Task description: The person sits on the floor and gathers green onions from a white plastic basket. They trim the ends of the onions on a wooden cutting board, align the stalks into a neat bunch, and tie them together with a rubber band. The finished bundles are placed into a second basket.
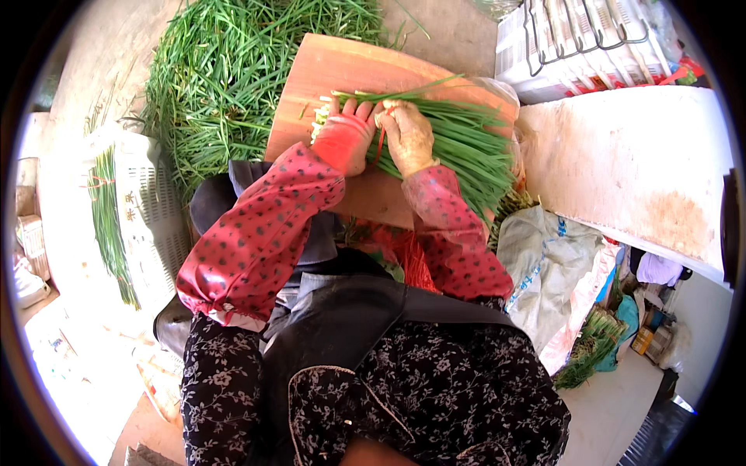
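Note:
A bunch of long green leaves, apparently Chinese chives (466,137), lies across a tilted wooden board (332,61) in front of me. Its pale cut ends point left and the leaf tips fan out to the right. My left hand (351,135) rests over the bunch near the cut ends, its fingers laid across the stalks. Close beside it, my right hand (410,135) pinches a thin red tie (380,145) that hangs over the stalks. The underside of the bunch is hidden, so I cannot tell how far the tie goes around.
Loose green leaves (221,87) are heaped beyond the board's left side. Further left, a tied bunch (108,221) lies against a white plastic crate (154,204). A white block-like surface (623,169) borders the right, above a woven sack (539,256). Red strands (417,262) hang below the board.

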